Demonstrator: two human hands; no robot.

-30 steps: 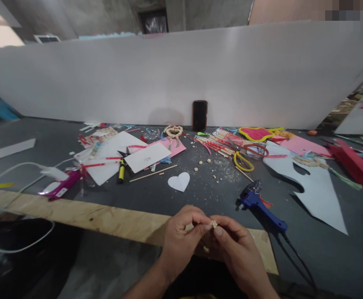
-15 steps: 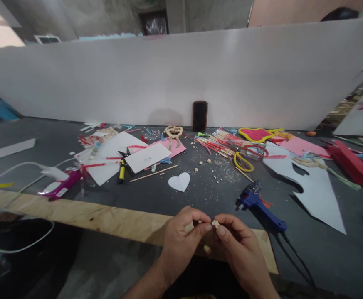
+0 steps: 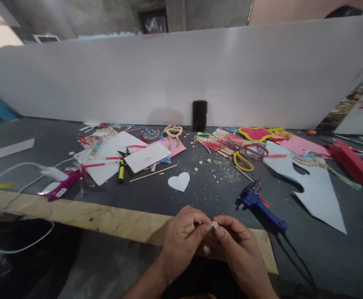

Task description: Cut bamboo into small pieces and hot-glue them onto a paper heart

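Note:
A small pale flower-shaped cluster (image 3: 215, 224) sits between the fingertips of both hands, over the table's front edge. My right hand (image 3: 242, 249) pinches it between thumb and index finger. My left hand (image 3: 183, 234) is closed too, its thumb and forefinger tips touching the cluster's left side. On the dark table (image 3: 156, 199) in front of them lies a white paper heart (image 3: 179, 182). Several similar small clusters (image 3: 200, 162) are scattered behind the heart. To the right of my hands rests a blue glue gun (image 3: 260, 205).
Yellow-handled scissors (image 3: 243, 162) and red-striped sticks (image 3: 215, 146) lie further back. A phone (image 3: 199, 116) leans on the white panel (image 3: 122, 79). Black-and-yellow pliers (image 3: 122, 168), papers and a purple packet (image 3: 61, 185) are at the left. Cut white paper (image 3: 320, 195) lies at the right.
Both hands stay nearly in place, with the cluster shifted very slightly between the fingertips.

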